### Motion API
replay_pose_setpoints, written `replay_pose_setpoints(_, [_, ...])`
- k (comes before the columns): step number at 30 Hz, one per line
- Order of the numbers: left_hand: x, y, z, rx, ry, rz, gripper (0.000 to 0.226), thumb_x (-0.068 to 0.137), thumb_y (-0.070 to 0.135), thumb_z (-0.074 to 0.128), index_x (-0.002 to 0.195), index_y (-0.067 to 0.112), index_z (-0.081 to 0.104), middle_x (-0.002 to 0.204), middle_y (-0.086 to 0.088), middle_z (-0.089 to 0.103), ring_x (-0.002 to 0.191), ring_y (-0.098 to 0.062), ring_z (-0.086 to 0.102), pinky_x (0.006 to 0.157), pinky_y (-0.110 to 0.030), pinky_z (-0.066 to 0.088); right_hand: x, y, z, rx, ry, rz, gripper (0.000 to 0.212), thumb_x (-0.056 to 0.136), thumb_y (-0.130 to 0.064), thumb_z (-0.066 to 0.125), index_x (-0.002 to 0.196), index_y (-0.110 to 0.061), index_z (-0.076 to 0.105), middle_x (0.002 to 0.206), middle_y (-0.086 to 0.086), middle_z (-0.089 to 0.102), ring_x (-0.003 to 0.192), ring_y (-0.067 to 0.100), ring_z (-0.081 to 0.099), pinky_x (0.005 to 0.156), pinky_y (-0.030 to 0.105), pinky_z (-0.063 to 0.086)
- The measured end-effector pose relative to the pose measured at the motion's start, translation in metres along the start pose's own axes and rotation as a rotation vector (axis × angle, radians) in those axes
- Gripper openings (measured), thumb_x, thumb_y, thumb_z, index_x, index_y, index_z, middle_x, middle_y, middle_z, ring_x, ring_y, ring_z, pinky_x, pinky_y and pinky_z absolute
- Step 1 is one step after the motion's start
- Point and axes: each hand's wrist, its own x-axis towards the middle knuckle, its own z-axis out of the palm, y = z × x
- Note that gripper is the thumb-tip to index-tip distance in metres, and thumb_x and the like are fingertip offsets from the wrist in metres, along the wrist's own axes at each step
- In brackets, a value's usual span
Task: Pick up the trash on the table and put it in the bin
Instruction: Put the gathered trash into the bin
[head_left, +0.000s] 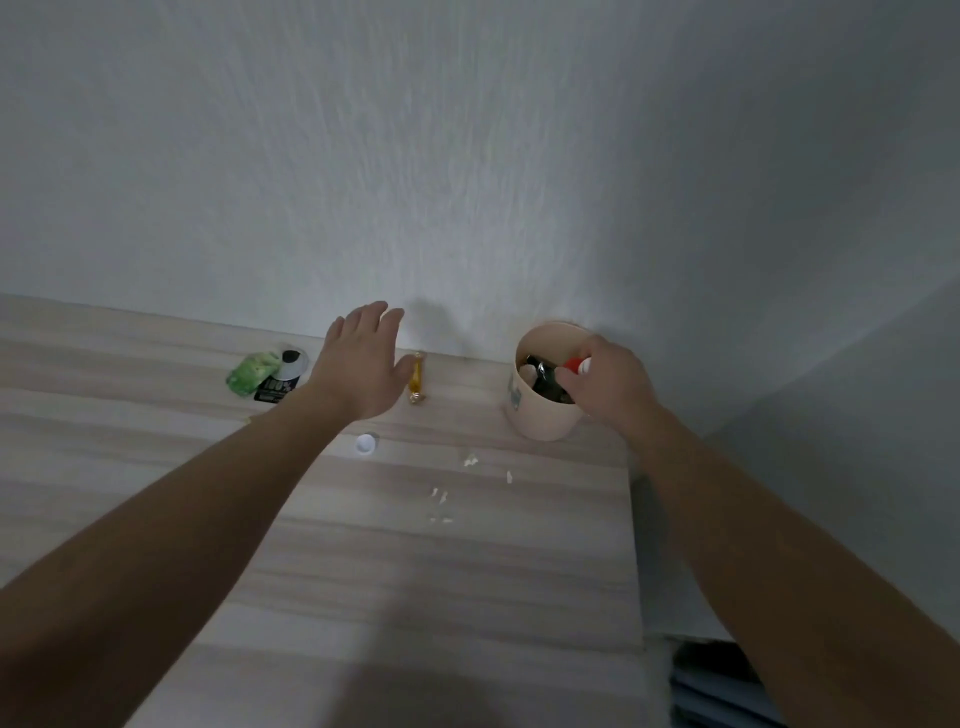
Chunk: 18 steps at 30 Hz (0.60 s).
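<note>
From where I stand, the drop-off is the step in hand. The person's right hand (613, 384) hangs over the mouth of the round cream-coloured bin (540, 421), fingers curled round a small red-and-white piece of trash (576, 365) that sits just above the dark rubbish already inside. What it is exactly I cannot make out.

The left hand (358, 364) is stretched out flat, fingers straight and slightly spread, holding nothing. It hovers just beside a yellow twisted sweet wrapper (416, 379) lying near the wall.

Plenty is left on the pale striped wooden table (467, 571) — a crumpled green wrapper (252, 373) touching a black-and-white packet (283, 376), a round white bottle cap (365, 443), and pale paper scraps (470, 460) in front of the bin.

Next, I'd judge, the right fingers need only let go. The left hand should then come down and pinch the sweet wrapper — a light, slippery thing, best taken by its middle.
</note>
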Motion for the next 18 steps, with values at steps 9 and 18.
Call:
replay_pose_setpoints(9, [-0.010, -0.020, 0.004, -0.021, -0.002, -0.047, 0.062, 0.092, 0.038, 0.050, 0.143, 0.008, 0.033, 0.149, -0.018, 0.035, 0.138, -0.035, 0.030, 0.114, -0.051, 0.025, 0.033, -0.011, 0.005, -0.080, -0.048, -0.080, 0.044, 0.084, -0.030, 0.061, 0.124, -0.013, 0.053, 0.123, 0.015, 0.050, 0.107, 0.036, 0.055, 0.088, 0.037, 0.044])
replay_pose_setpoints(18, [-0.014, -0.023, 0.008, -0.044, -0.016, -0.057, 0.063, 0.093, 0.038, 0.050, 0.145, 0.007, 0.031, 0.151, -0.018, 0.033, 0.140, -0.035, 0.028, 0.114, -0.049, 0.022, 0.020, -0.006, -0.005, -0.219, 0.076, -0.143, 0.063, 0.092, -0.038, 0.050, 0.145, -0.011, 0.030, 0.154, 0.012, 0.028, 0.139, 0.034, 0.025, 0.109, 0.049, 0.033])
